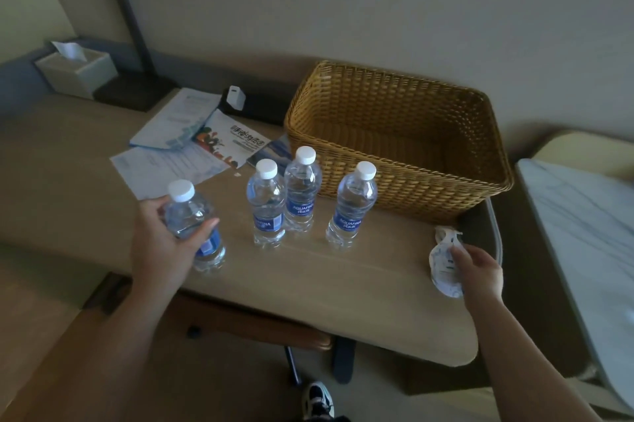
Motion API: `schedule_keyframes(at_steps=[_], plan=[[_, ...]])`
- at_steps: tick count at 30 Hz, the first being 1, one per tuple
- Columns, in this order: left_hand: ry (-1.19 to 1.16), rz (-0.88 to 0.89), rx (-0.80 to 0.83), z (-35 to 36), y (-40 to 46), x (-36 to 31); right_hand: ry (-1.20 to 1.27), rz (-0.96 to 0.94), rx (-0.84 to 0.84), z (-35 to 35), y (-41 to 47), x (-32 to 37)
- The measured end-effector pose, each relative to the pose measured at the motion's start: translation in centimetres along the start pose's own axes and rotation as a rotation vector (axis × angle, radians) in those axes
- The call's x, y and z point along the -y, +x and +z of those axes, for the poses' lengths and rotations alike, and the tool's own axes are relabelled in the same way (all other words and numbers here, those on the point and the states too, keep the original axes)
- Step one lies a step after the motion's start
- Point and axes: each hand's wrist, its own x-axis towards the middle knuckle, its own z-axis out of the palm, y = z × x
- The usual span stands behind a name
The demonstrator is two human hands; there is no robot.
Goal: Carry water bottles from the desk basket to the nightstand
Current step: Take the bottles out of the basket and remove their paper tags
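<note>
Beige tabletop (308, 301) runs from a wall at the back to a rounded front edge, with bare surface along the front between the two arms. At its right end a wicker basket (394, 133) stands near the back edge; nothing shows inside it. Beyond the right edge, apart from it, lies a marble-topped surface (583, 232).

Four bottles stand upright, all outside the basket. Three (267, 205) (302, 190) (353, 205) cluster just in front of its left front corner; the fourth (194, 226) is further left. The left hand (161, 243) grips this fourth bottle, fingers (206, 227) and thumb curled round its body. The right hand (478, 272), near the right front edge, rests curled fingers on one crumpled white packet (442, 263).

Papers (178, 143), a tissue box (77, 71) and a lamp base (132, 92) occupy the back left.
</note>
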Motion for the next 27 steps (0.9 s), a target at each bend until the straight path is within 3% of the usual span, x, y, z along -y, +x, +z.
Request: schedule_keyframes(at_steps=[9,17,20,23,27], plan=[[0.015,0.029,-0.021,0.0,0.1,0.0,-0.183,0.04,-0.152,2.9,2.7,-2.2],[0.024,0.048,-0.019,-0.1,-0.1,-0.2,-0.478,-0.18,-0.202,3.2,1.1,-1.8],[0.023,0.063,-0.023,-0.1,-0.2,-0.3,-0.434,-0.313,-0.211,3.5,-1.5,-1.1],[0.009,0.072,-0.015,-0.2,-0.3,-0.4,-0.322,-0.566,-0.127,5.2,-6.9,-0.7],[0.019,0.094,-0.001,-0.2,-0.4,-0.5,-0.226,-0.785,0.214,9.8,-15.2,0.3]])
